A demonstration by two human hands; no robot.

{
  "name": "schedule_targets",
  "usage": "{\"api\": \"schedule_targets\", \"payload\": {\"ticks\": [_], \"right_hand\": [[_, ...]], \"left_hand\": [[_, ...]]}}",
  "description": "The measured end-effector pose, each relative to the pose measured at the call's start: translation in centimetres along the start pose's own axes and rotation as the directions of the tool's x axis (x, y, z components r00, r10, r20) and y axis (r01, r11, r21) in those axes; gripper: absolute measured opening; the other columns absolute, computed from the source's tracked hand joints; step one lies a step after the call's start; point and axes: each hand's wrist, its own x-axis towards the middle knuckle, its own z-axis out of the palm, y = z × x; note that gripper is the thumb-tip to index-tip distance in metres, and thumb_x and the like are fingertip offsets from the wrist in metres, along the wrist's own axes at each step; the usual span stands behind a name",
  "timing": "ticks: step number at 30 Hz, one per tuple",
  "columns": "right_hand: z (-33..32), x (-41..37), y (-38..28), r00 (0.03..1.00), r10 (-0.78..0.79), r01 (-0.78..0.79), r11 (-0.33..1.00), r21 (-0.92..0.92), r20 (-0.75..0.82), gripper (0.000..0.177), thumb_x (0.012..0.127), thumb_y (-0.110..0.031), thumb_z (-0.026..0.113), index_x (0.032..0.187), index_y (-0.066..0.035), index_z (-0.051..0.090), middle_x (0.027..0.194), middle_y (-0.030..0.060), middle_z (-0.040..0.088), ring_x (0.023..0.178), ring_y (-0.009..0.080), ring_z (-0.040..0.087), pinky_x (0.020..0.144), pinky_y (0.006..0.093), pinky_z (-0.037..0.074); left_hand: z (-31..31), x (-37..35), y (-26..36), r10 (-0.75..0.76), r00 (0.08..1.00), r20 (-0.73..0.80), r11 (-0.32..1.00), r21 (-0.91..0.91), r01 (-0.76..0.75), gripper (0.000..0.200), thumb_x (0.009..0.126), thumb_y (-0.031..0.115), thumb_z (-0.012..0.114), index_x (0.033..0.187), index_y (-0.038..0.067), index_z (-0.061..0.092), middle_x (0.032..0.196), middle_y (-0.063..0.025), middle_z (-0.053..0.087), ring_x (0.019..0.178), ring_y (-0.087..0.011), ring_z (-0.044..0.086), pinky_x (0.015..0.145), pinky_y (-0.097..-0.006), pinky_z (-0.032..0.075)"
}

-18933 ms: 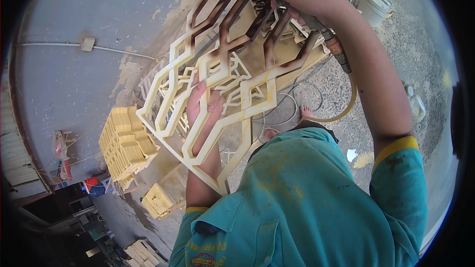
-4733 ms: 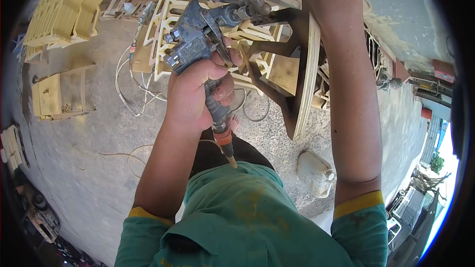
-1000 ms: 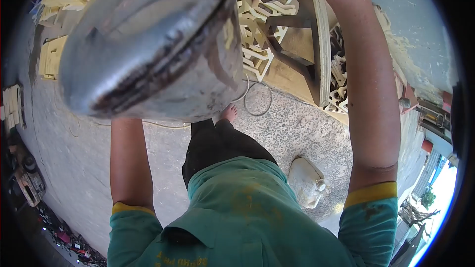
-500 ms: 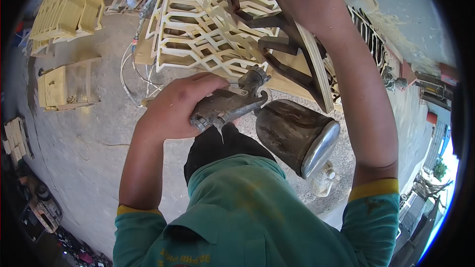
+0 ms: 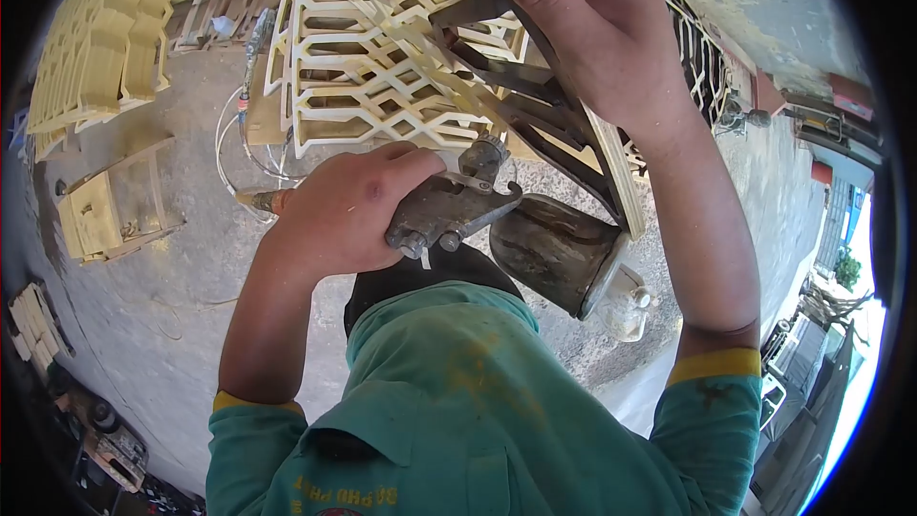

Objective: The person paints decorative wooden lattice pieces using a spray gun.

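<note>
A metal spray gun (image 5: pixel 444 210) is gripped in my left hand (image 5: pixel 349 205), its fingers wrapped round the handle. The gun's dark, stained cup (image 5: pixel 554 250) hangs to the right, its shiny end facing down and right. Up at the top, my right hand (image 5: pixel 607 29) has its fingers closed on a dark brown lattice frame (image 5: pixel 544 91) with a pale wooden edge. That frame is tilted, and its lower corner sits just above the cup. A hose with a fitting (image 5: pixel 267 199) runs out behind my left hand.
Pale lattice panels (image 5: pixel 353 67) lie beyond the gun. Yellow panels (image 5: pixel 110 33) stand stacked at upper left, above a wooden box frame (image 5: pixel 115 205). A translucent container (image 5: pixel 626 306) is on the floor beyond the cup. Dark lattice pieces (image 5: pixel 702 57) lean at the right.
My left hand and the gun have shifted slightly right, with the gun turned a little. My right hand has turned, so its thumb now shows on the frame. The view has shifted slightly.
</note>
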Motion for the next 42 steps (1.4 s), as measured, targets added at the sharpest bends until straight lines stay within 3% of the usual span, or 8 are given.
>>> {"api": "schedule_targets", "payload": {"ticks": [9,16,20,25,32,35,37,42], "right_hand": [[0.0,0.1,0.7,0.995,-0.095,0.095,0.989,-0.116,0.003,0.017,0.097,-0.016,0.062,0.086,-0.005,0.056,0.077,-0.0012,0.056,0.072,0.008,0.044,0.066,0.0262,0.038],[-0.1,-0.6,-0.3,0.997,0.01,-0.031,0.962,-0.271,-0.081,0.02,0.101,-0.018,0.057,0.093,0.0,0.059,0.085,-0.0021,0.058,0.079,0.0068,0.049,0.075,0.0228,0.041],[-0.5,-0.4,-1.1,0.994,-0.075,0.025,0.86,-0.51,-0.078,0.028,0.094,-0.028,0.064,0.086,-0.001,0.059,0.077,0.0092,0.057,0.071,0.0207,0.055,0.066,0.0326,0.046],[-0.1,-0.5,-3.3,0.992,-0.127,0.074,0.636,-0.768,-0.01,0.026,0.091,-0.027,0.065,0.087,-0.002,0.061,0.085,0.0139,0.062,0.084,0.0347,0.06,0.078,0.0445,0.047],[0.7,-1.3,-4.2,0.989,-0.142,0.042,0.552,-0.832,-0.044,0.022,0.09,-0.027,0.066,0.093,-0.006,0.063,0.09,0.0098,0.063,0.092,0.0305,0.061,0.083,0.0428,0.046],[1.1,-1.3,-4.4,0.983,-0.179,0.07,0.607,-0.792,-0.051,0.024,0.089,-0.029,0.067,0.093,-0.006,0.064,0.088,0.0098,0.063,0.091,0.0306,0.061,0.082,0.0427,0.047],[1.5,-1.3,-4.1,0.971,-0.237,0.126,0.602,-0.788,-0.026,0.024,0.088,-0.03,0.067,0.093,-0.007,0.065,0.088,0.0099,0.063,0.089,0.0307,0.062,0.08,0.0427,0.047],[3.1,-2.1,-4.5,0.984,-0.177,0.122,0.654,-0.747,0.007,0.025,0.088,-0.032,0.066,0.092,-0.007,0.066,0.09,0.0107,0.066,0.09,0.0303,0.063,0.079,0.0432,0.049]], "left_hand": [[-1.7,-0.9,1.3,0.026,0.998,0.062,1.0,0.0,-0.026,0.054,0.064,0.016,0.077,0.114,0.01,0.057,0.104,-0.0121,0.065,0.085,-0.0384,0.065,0.069,-0.0447,0.051],[-1.5,-2.4,1.5,-0.04,0.987,0.157,0.996,0.085,0.027,0.06,0.062,0.02,0.08,0.118,0.011,0.058,0.11,-0.0104,0.063,0.086,-0.0358,0.066,0.072,-0.0442,0.052],[-0.6,-5.0,1.7,-0.032,0.99,0.136,0.998,0.056,0.025,0.066,0.061,0.022,0.081,0.123,0.012,0.058,0.112,-0.0098,0.064,0.088,-0.0349,0.066,0.074,-0.043,0.053],[1.2,-8.5,0.6,-0.057,0.996,0.063,0.998,-0.036,0.059,0.059,0.064,0.018,0.078,0.118,0.01,0.058,0.11,-0.0104,0.063,0.094,-0.0343,0.065,0.077,-0.0432,0.052],[3.8,-11.6,-3.3,-0.008,0.908,-0.419,0.917,-0.366,-0.161,0.054,0.078,0.005,0.073,0.128,0.001,0.053,0.112,-0.0142,0.062,0.099,-0.0268,0.065,0.084,-0.0364,0.053],[1.5,-9.9,-2.5,-0.309,0.847,-0.433,0.654,-0.744,-0.141,0.049,0.089,0.009,0.067,0.133,-0.001,0.048,0.113,-0.007,0.062,0.081,-0.0117,0.06,0.072,-0.0284,0.052],[-2.4,-7.3,0.1,-0.179,0.766,-0.618,0.641,-0.664,-0.385,0.048,0.093,0.012,0.064,0.136,-0.001,0.046,0.112,-0.005,0.063,0.074,-0.0078,0.059,0.065,-0.0254,0.05],[-9.4,-0.6,5.1,-0.1,0.687,-0.72,0.64,-0.576,-0.509,0.042,0.096,0.027,0.064,0.127,0.0,0.054,0.113,-0.0056,0.063,0.066,-0.0116,0.063,0.059,-0.025,0.049]]}}
